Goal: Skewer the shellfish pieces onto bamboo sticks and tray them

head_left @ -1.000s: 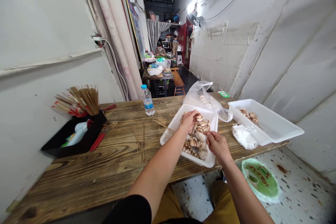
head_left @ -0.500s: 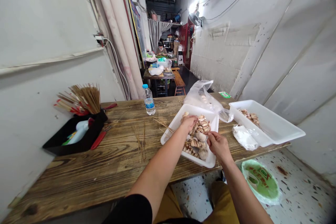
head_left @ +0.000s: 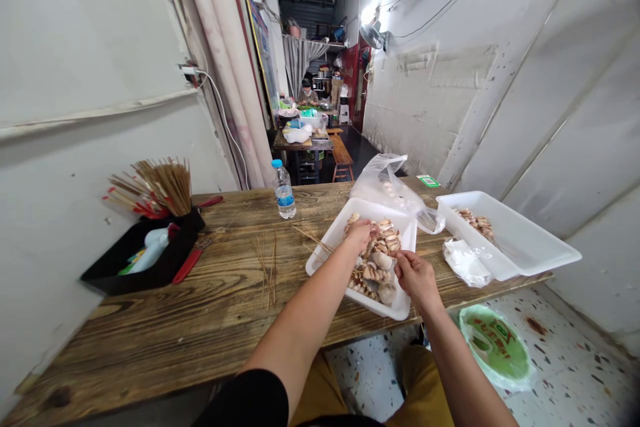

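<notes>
A white plastic tray (head_left: 325, 260) in front of me holds pale brown-edged mushroom pieces, several of them lined up in rows on sticks. Inside it, my left hand (head_left: 361, 235) reaches over the far pieces, its fingers curled on a mushroom (head_left: 374, 229). At the tray's right side my right hand (head_left: 415, 275) is closed in a pinch at the end of a row of mushroom pieces (head_left: 389, 237). The thin skewer there is mostly hidden by the fingers. Whole round mushrooms (head_left: 383, 261) lie between my hands. Loose bamboo sticks (head_left: 313, 236) rest across the tray's left rim.
More bamboo sticks (head_left: 270, 270) lie on the wooden table (head_left: 210, 327). A water bottle (head_left: 285, 195), a clear plastic bag (head_left: 383, 180) and a second white tray (head_left: 535, 233) stand around. Left is a black box (head_left: 145, 277); a green-lined bin (head_left: 497, 347) is on the floor.
My left fingers have shifted very slightly over the mushrooms. My right hand keeps its pinch in nearly the same place.
</notes>
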{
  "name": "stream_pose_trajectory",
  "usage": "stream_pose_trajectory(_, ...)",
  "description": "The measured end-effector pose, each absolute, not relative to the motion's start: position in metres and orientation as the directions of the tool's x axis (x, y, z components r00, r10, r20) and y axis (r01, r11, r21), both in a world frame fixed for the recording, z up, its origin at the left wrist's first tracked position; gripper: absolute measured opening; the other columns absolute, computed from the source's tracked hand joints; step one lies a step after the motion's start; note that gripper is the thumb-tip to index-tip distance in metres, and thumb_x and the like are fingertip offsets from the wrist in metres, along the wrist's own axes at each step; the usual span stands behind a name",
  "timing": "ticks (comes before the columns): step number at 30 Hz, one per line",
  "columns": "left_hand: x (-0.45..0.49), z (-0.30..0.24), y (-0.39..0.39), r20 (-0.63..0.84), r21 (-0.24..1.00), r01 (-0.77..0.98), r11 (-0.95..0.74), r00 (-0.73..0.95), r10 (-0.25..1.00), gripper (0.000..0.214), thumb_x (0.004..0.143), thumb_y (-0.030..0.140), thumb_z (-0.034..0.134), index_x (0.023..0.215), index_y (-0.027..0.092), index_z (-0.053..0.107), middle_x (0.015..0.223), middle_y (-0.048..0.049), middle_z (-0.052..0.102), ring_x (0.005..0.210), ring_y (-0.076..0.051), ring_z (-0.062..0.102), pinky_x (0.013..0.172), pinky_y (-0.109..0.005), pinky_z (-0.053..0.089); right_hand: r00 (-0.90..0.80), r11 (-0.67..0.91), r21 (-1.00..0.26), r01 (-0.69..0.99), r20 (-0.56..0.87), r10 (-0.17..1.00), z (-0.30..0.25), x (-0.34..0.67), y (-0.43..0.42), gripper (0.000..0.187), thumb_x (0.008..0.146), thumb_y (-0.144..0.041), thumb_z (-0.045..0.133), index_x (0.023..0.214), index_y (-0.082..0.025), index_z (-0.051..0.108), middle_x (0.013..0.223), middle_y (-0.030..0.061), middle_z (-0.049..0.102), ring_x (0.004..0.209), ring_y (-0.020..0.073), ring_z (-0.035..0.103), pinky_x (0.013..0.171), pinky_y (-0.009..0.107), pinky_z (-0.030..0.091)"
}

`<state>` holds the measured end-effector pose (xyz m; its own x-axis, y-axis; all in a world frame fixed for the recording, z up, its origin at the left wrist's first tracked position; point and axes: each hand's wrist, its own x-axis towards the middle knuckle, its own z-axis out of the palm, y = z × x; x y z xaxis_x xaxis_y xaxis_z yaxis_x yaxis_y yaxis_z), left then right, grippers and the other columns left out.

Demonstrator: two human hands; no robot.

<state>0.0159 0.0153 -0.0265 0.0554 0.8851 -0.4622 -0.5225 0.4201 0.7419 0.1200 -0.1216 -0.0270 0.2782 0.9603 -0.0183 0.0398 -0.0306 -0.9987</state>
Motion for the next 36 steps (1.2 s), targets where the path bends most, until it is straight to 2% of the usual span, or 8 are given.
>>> stream_pose_trajectory(3, 0.016, -0.025, 0.014, -0.475, 0.704, -0.591, 0.395, 0.021, 0.88, 0.027, 0.073, -0.014, 0.058, 0.074, 0.012, 0.054, 0.067, 0.0, 0.056, 0.06, -0.009, 0.061, 0.072, -0.023, 0.054, 0.275, -0.038, -0.997, 0.06, -0.02, 0.961, -0.029, 0.121, -0.121, 0.039, 0.076, -0.054, 0.062, 0.087, -0.017, 0.065, 0.044, -0.0076, 0.046, 0.031, 0.006, 0.028, 0.032, 0.021, 0.016)
stream_pose_trajectory(7, 0.013, -0.022, 0.014, -0.459, 0.687, -0.629, 0.365, 0.015, 0.888, 0.025, 0.077, -0.011, 0.059, 0.072, 0.013, 0.054, 0.067, -0.0016, 0.058, 0.064, -0.008, 0.061, 0.074, -0.02, 0.055, 0.268, -0.047, -0.995, 0.085, -0.023, 0.963, -0.029, 0.122, -0.121, 0.039, 0.077, -0.054, 0.06, 0.087, -0.017, 0.065, 0.044, -0.0079, 0.045, 0.031, 0.0059, 0.029, 0.033, 0.021, 0.018)
stream_pose_trajectory(12, 0.011, -0.02, 0.013, -0.4, 0.682, -0.614, 0.399, 0.144, 0.905, 0.02, 0.074, -0.008, 0.065, 0.072, 0.012, 0.06, 0.07, -0.0041, 0.063, 0.065, -0.009, 0.061, 0.069, -0.02, 0.053, 0.274, -0.047, -0.995, 0.085, -0.022, 0.961, -0.025, 0.12, -0.122, 0.039, 0.075, -0.055, 0.06, 0.085, -0.017, 0.064, 0.044, -0.0083, 0.044, 0.031, 0.0059, 0.028, 0.032, 0.021, 0.016)
stream_pose_trajectory(16, 0.011, -0.018, 0.008, -0.353, 0.785, -0.412, 0.463, 0.317, 0.88, 0.016, 0.072, -0.007, 0.06, 0.071, 0.009, 0.062, 0.064, -0.0031, 0.061, 0.055, -0.007, 0.055, 0.054, -0.017, 0.044, 0.302, -0.041, -0.997, 0.065, -0.019, 0.953, -0.023, 0.117, -0.123, 0.038, 0.073, -0.055, 0.061, 0.081, -0.018, 0.062, 0.043, -0.0086, 0.042, 0.031, 0.0066, 0.027, 0.033, 0.022, 0.016)
stream_pose_trajectory(20, 0.009, -0.013, 0.001, -0.416, 0.788, -0.095, 0.609, 0.646, 0.639, 0.01, 0.072, 0.002, 0.059, 0.066, 0.01, 0.06, 0.055, -0.0003, 0.055, 0.046, -0.005, 0.045, 0.045, -0.017, 0.031, 0.382, -0.007, -1.0, 0.015, 0.0, 0.924, -0.021, 0.114, -0.123, 0.04, 0.072, -0.057, 0.061, 0.082, -0.018, 0.062, 0.045, -0.0082, 0.043, 0.033, 0.0076, 0.028, 0.034, 0.024, 0.018)
stream_pose_trajectory(22, 0.008, -0.011, -0.002, -0.391, 0.79, -0.045, 0.611, 0.732, 0.558, 0.008, 0.073, 0.01, 0.065, 0.066, 0.01, 0.061, 0.056, 0.0003, 0.056, 0.048, -0.005, 0.046, 0.047, -0.018, 0.031, 0.397, 0.003, -1.0, 0.008, 0.006, 0.918, -0.022, 0.113, -0.123, 0.039, 0.072, -0.056, 0.061, 0.083, -0.018, 0.062, 0.045, -0.0081, 0.043, 0.033, 0.0078, 0.028, 0.034, 0.024, 0.018)
stream_pose_trajectory(28, 0.006, -0.007, -0.007, -0.317, 0.849, -0.073, 0.524, 0.723, 0.614, 0.026, 0.058, 0.02, 0.085, 0.068, 0.01, 0.064, 0.058, 0.0022, 0.057, 0.052, -0.004, 0.045, 0.051, -0.019, 0.031, 0.387, 0.02, -0.997, 0.076, 0.048, 0.921, -0.027, 0.115, -0.121, 0.035, 0.076, -0.053, 0.058, 0.08, -0.019, 0.06, 0.045, -0.0079, 0.043, 0.035, 0.0079, 0.029, 0.036, 0.024, 0.022)
stream_pose_trajectory(36, 0.007, -0.009, -0.003, -0.229, 0.834, -0.214, 0.509, 0.705, 0.672, 0.033, 0.059, 0.026, 0.086, 0.079, 0.008, 0.068, 0.064, 0.0011, 0.059, 0.05, -0.002, 0.041, 0.049, -0.019, 0.029, 0.382, 0.026, -0.987, 0.158, 0.085, 0.92, -0.029, 0.117, -0.122, 0.034, 0.08, -0.051, 0.054, 0.079, -0.018, 0.062, 0.046, -0.0068, 0.045, 0.037, 0.0084, 0.031, 0.039, 0.024, 0.026)
